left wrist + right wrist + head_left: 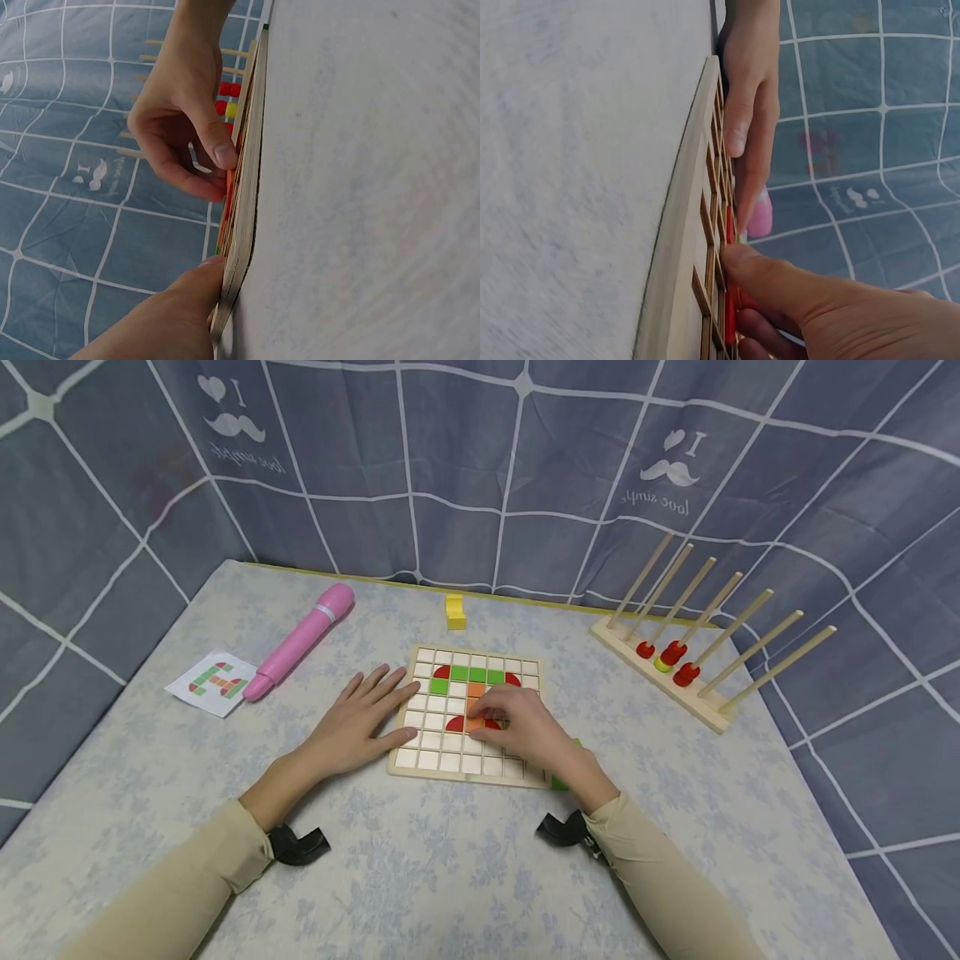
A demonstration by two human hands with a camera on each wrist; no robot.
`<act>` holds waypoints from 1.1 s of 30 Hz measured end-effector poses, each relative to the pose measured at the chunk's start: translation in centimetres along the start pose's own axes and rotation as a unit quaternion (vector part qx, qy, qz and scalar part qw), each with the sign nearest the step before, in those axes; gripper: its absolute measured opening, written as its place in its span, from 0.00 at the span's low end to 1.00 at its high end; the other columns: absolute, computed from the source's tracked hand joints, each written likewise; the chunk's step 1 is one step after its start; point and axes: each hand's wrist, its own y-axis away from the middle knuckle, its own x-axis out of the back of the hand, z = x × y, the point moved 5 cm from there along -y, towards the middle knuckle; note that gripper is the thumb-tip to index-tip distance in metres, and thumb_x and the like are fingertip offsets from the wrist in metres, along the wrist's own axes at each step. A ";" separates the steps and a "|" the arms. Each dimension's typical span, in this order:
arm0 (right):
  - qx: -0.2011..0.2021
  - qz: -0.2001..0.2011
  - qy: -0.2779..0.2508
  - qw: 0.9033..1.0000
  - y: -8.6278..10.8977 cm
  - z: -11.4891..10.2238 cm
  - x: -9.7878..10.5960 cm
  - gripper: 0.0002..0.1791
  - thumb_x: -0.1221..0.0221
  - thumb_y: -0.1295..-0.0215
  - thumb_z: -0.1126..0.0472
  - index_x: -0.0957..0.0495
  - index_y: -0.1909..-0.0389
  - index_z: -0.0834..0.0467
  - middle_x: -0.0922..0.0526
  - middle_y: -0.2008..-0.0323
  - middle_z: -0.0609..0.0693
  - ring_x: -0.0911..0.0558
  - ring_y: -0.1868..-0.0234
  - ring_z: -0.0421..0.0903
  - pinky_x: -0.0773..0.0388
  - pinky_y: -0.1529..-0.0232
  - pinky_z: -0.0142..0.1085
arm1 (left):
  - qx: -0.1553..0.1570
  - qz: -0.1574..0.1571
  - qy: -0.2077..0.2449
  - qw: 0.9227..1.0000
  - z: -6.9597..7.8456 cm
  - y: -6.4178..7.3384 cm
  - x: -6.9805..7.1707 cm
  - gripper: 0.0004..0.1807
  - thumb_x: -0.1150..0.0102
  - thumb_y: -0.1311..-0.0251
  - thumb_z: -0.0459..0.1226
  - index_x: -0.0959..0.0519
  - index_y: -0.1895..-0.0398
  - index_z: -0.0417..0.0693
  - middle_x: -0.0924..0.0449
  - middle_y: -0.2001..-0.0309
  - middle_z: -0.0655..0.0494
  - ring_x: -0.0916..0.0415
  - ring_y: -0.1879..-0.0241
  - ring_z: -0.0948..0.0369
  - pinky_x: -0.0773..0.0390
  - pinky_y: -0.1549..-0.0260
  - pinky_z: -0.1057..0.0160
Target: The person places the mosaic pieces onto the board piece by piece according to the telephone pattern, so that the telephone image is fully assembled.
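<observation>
A wooden grid board point(465, 777) lies flat on the table, with green, red and orange tiles set in its cells. My right hand point(528, 722) reaches over the board and pinches an orange tile point(474, 724) between thumb and fingers, low in the grid. Beside that tile sits a rounded red tile point(455, 724); a row of green tiles point(477, 674) runs higher up. Spread flat, my left hand point(348, 727) touches the board's left edge with thumb and fingertips. Part of the grid is hidden under the right hand.
At the left lie a picture card point(215, 683) with a coloured tile pattern and a pink wand-shaped object point(300, 643). A small yellow block point(454, 612) stands behind the board. Rightward is a peg stand point(720, 722) with red and yellow beads. Something green point(558, 783) shows beside my right wrist.
</observation>
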 end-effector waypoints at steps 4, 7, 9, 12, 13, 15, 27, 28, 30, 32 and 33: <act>0.011 0.007 -0.007 1.000 0.1 0.1 0.0 0.13 0.23 0.39 0.60 0.11 0.54 0.55 0.12 0.59 0.47 0.15 0.59 0.41 0.16 0.56 0.35 | -0.001 -0.001 0.003 1.000 0.1 0.0 0.1 0.41 0.39 0.28 0.54 0.38 0.17 0.53 0.46 0.16 0.44 0.57 0.15 0.42 0.60 0.18 0.36; 0.018 0.015 -0.005 1.000 0.3 0.3 0.3 0.12 0.24 0.38 0.60 0.10 0.54 0.55 0.11 0.59 0.47 0.14 0.60 0.41 0.15 0.57 0.35 | -0.001 -0.001 0.006 1.000 0.2 0.1 0.0 0.41 0.39 0.28 0.54 0.38 0.17 0.52 0.46 0.16 0.43 0.57 0.15 0.42 0.61 0.18 0.36; 0.021 0.020 0.001 1.000 0.4 0.3 0.8 0.10 0.25 0.36 0.61 0.10 0.55 0.55 0.10 0.59 0.48 0.14 0.61 0.42 0.15 0.59 0.36 | -0.002 0.000 0.006 1.000 0.2 0.1 0.0 0.41 0.39 0.28 0.54 0.38 0.17 0.52 0.46 0.16 0.43 0.57 0.15 0.42 0.61 0.18 0.36; 0.013 0.023 0.006 1.000 0.7 0.5 1.5 0.09 0.26 0.35 0.62 0.10 0.55 0.55 0.10 0.60 0.48 0.14 0.62 0.42 0.15 0.60 0.39 | -0.003 0.000 0.003 1.000 0.1 0.1 0.0 0.41 0.39 0.28 0.54 0.39 0.16 0.53 0.47 0.16 0.44 0.57 0.15 0.42 0.61 0.18 0.36; 0.007 0.023 0.005 1.000 0.9 0.7 1.8 0.09 0.27 0.34 0.62 0.10 0.55 0.55 0.10 0.60 0.48 0.15 0.62 0.42 0.15 0.60 0.40 | -0.003 0.001 0.002 1.000 0.1 0.0 0.0 0.41 0.39 0.28 0.54 0.39 0.16 0.53 0.47 0.16 0.44 0.57 0.15 0.42 0.61 0.18 0.36; -0.005 0.024 0.001 1.000 1.5 1.2 2.4 0.09 0.27 0.34 0.62 0.10 0.54 0.56 0.11 0.61 0.48 0.15 0.62 0.43 0.15 0.60 0.42 | -0.003 0.000 0.001 1.000 0.1 0.0 0.0 0.41 0.39 0.28 0.54 0.39 0.16 0.53 0.47 0.16 0.44 0.57 0.15 0.42 0.60 0.18 0.36; -0.054 0.034 0.009 0.998 6.4 4.7 6.5 0.12 0.27 0.35 0.64 0.10 0.51 0.55 0.11 0.56 0.48 0.14 0.57 0.46 0.14 0.53 0.46 | -0.003 -0.001 0.001 1.000 0.0 0.0 0.0 0.41 0.39 0.28 0.54 0.39 0.16 0.53 0.47 0.16 0.44 0.57 0.15 0.42 0.61 0.18 0.36; -0.057 0.033 0.012 0.998 6.8 5.0 6.8 0.13 0.27 0.35 0.64 0.10 0.50 0.55 0.11 0.55 0.48 0.14 0.56 0.46 0.14 0.52 0.46 | -0.004 -0.001 0.001 1.000 -0.1 0.0 0.0 0.41 0.39 0.28 0.54 0.39 0.16 0.53 0.47 0.16 0.44 0.57 0.15 0.42 0.60 0.18 0.36; -0.065 0.026 0.020 0.997 7.6 5.5 7.2 0.14 0.26 0.36 0.62 0.11 0.49 0.54 0.10 0.54 0.47 0.14 0.55 0.46 0.14 0.51 0.47 | -0.006 0.001 0.000 1.000 -0.1 0.0 0.0 0.42 0.39 0.28 0.55 0.39 0.16 0.53 0.47 0.16 0.44 0.57 0.15 0.42 0.60 0.18 0.36; -0.076 0.012 0.025 0.997 8.2 5.9 7.5 0.16 0.24 0.38 0.61 0.11 0.49 0.54 0.10 0.53 0.47 0.14 0.55 0.46 0.14 0.51 0.48 | -0.006 0.002 -0.001 1.000 -0.1 0.0 -0.1 0.42 0.39 0.28 0.55 0.39 0.16 0.53 0.47 0.16 0.44 0.57 0.15 0.42 0.60 0.18 0.36; -0.082 0.002 0.028 0.996 8.5 6.0 7.5 0.18 0.23 0.40 0.60 0.11 0.49 0.54 0.10 0.53 0.46 0.14 0.55 0.46 0.14 0.50 0.48 | -0.006 0.002 -0.002 1.000 -0.2 0.0 -0.1 0.42 0.39 0.28 0.55 0.39 0.16 0.53 0.47 0.16 0.45 0.57 0.15 0.42 0.60 0.18 0.36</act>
